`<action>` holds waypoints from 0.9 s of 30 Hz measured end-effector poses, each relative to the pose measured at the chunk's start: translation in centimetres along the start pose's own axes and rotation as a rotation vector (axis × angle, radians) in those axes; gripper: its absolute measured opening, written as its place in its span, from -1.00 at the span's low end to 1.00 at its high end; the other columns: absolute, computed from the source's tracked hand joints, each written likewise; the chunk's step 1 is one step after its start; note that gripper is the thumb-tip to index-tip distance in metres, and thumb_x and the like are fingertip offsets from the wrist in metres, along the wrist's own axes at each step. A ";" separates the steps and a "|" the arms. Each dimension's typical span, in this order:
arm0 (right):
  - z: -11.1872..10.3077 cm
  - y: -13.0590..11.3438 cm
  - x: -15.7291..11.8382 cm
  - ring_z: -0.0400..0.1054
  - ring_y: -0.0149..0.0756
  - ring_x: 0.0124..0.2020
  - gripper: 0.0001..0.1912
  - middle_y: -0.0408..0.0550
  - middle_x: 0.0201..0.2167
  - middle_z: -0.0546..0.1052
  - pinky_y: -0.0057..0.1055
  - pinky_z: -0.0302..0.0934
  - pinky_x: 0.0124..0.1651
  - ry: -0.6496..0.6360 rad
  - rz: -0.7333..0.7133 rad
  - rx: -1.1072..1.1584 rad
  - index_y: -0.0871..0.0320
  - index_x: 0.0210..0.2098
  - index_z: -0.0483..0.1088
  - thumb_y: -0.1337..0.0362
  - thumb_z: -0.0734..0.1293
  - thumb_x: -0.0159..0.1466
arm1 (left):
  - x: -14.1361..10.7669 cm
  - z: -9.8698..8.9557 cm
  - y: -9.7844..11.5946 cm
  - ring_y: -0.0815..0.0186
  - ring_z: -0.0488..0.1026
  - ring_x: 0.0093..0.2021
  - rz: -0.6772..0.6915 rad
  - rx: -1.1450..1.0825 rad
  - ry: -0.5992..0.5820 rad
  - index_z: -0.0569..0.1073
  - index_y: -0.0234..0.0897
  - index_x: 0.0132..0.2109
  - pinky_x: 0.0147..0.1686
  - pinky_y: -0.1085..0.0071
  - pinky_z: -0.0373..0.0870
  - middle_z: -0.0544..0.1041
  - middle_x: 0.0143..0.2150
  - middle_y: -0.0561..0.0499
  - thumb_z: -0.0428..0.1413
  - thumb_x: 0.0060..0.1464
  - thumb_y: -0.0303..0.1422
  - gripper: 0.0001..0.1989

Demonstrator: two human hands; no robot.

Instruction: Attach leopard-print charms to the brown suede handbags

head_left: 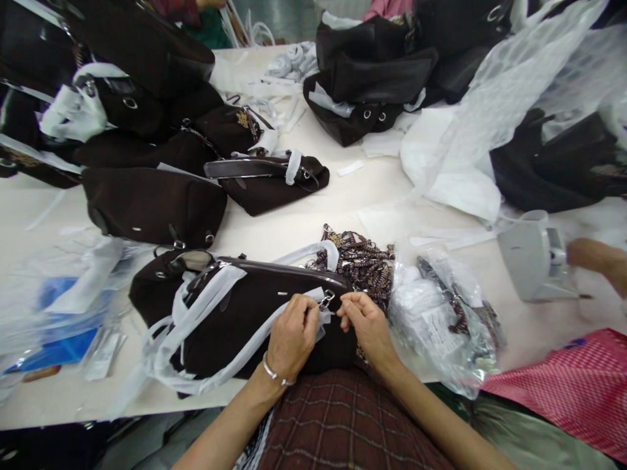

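A dark brown handbag point(230, 320) lies on the table in front of me. Its strap point(245, 356) is wrapped in white tissue and loops over the bag's front. Near the bag's right end a metal clasp point(326, 299) joins the strap to the bag. My left hand point(292, 336) rests at the bag beside this clasp, fingers curled closed; what they hold is hidden. Just right of the clasp, my right hand point(366, 326) has thumb and fingertips pinched together. Anything between them is too small to make out.
A heap of beaded chains point(360, 261) lies behind my right hand, beside a clear plastic bag point(441, 320). More dark handbags point(154, 202) crowd the left and far side. At right, a co-worker's hand point(595, 261) is by a grey device point(529, 258). Blue plastic point(73, 346) lies left.
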State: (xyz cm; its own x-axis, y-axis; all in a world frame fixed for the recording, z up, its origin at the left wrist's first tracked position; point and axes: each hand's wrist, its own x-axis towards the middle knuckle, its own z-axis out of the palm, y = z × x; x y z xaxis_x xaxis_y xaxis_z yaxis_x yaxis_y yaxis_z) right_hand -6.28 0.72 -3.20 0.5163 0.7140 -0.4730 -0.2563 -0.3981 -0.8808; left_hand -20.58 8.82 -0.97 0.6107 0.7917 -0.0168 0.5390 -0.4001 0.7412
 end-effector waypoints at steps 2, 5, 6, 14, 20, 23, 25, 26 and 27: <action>0.2 0.2 0.1 0.32 -0.41 -0.57 -0.75 -0.15 -0.49 0.50 -0.46 0.22 -0.48 0.013 -0.012 -0.025 0.14 -0.25 0.35 0.07 0.29 0.26 | 0.2 -0.1 -0.1 0.34 0.38 -0.31 -0.002 0.077 0.010 0.31 -0.24 -0.28 -0.26 0.42 0.28 0.40 -0.33 0.02 -0.11 0.28 -0.44 -0.84; 0.6 0.3 -0.1 0.38 -0.37 -0.52 -0.76 -0.10 -0.42 0.53 -0.43 0.28 -0.42 0.021 -0.046 -0.084 0.13 -0.22 0.35 0.08 0.27 0.28 | 0.6 -0.2 0.0 0.33 0.39 -0.35 -0.014 0.273 -0.007 0.31 -0.23 -0.28 -0.37 0.43 0.23 0.41 -0.35 0.02 -0.10 0.27 -0.42 -0.84; 0.6 0.2 -0.2 0.40 -0.36 -0.49 -0.77 -0.09 -0.40 0.54 -0.41 0.30 -0.38 0.023 -0.065 -0.109 0.13 -0.21 0.36 0.09 0.26 0.29 | 0.8 -0.2 0.1 0.34 0.39 -0.36 -0.011 0.332 -0.020 0.32 -0.22 -0.28 -0.40 0.43 0.20 0.42 -0.36 0.03 -0.10 0.27 -0.41 -0.84; -0.1 -0.4 -0.5 0.52 -0.29 -0.33 -0.80 -0.05 -0.26 0.58 -0.37 0.35 -0.19 -0.028 -0.230 -0.358 0.09 -0.15 0.45 0.20 0.23 0.33 | 2.4 -0.5 1.1 0.29 0.35 -0.33 0.166 0.505 -0.062 0.36 -0.23 -0.32 -0.27 0.34 0.19 0.41 -0.40 0.01 -0.11 0.29 -0.40 -0.78; 0.8 -0.3 -0.2 0.36 -0.39 -0.65 -0.67 -0.17 -0.57 0.50 -0.48 0.26 -0.61 -0.119 0.132 -0.024 0.18 -0.16 0.43 0.07 0.30 0.23 | 3.4 -1.0 1.8 0.17 0.36 -0.11 0.294 0.527 -0.103 0.41 -0.22 -0.24 -0.16 0.23 0.21 0.49 -0.13 -0.08 -0.04 0.26 -0.39 -0.85; 1.7 -0.5 -0.4 0.23 -0.48 -0.73 -0.56 -0.22 -0.62 0.46 -0.57 0.10 -0.70 -0.183 0.231 0.245 0.20 -0.05 0.40 0.04 0.34 0.20 | 3.7 -1.1 1.6 0.17 0.36 -0.01 0.354 0.486 -0.122 0.41 -0.23 -0.18 -0.04 0.23 0.23 0.48 -0.01 -0.08 -0.05 0.27 -0.40 -0.86; 2.2 -0.6 -0.4 0.18 -0.52 -0.75 -0.53 -0.24 -0.63 0.45 -0.59 0.03 -0.72 -0.194 0.280 0.408 0.19 -0.02 0.39 0.04 0.36 0.18 | 3.9 -1.2 1.3 0.17 0.37 -0.02 0.339 0.511 -0.140 0.40 -0.24 -0.18 -0.02 0.23 0.23 0.49 -0.05 -0.08 -0.06 0.27 -0.42 -0.85; 2.3 -0.6 -0.4 0.15 -0.54 -0.76 -0.53 -0.26 -0.64 0.44 -0.60 0.00 -0.73 -0.188 0.299 0.465 0.19 -0.01 0.39 0.05 0.37 0.17 | 4.0 -1.2 1.1 0.17 0.37 -0.04 0.323 0.538 -0.151 0.40 -0.25 -0.19 -0.02 0.22 0.23 0.49 -0.08 -0.08 -0.07 0.27 -0.42 -0.85; 2.4 -0.6 -0.4 0.14 -0.54 -0.77 -0.52 -0.26 -0.65 0.43 -0.60 -0.01 -0.74 -0.174 0.309 0.496 0.19 -0.02 0.39 0.06 0.38 0.15 | 4.1 -1.2 1.0 0.16 0.38 -0.07 0.305 0.567 -0.163 0.40 -0.25 -0.19 -0.04 0.22 0.24 0.49 -0.12 -0.08 -0.07 0.26 -0.42 -0.85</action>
State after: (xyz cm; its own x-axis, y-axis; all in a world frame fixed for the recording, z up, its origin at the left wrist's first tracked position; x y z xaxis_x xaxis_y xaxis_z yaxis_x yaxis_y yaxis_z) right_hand -8.31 2.04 -2.51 0.2267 0.7084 -0.6684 -0.7449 -0.3160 -0.5876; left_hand -18.24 12.27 0.53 0.8402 0.5422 0.0032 0.5227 -0.8115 0.2613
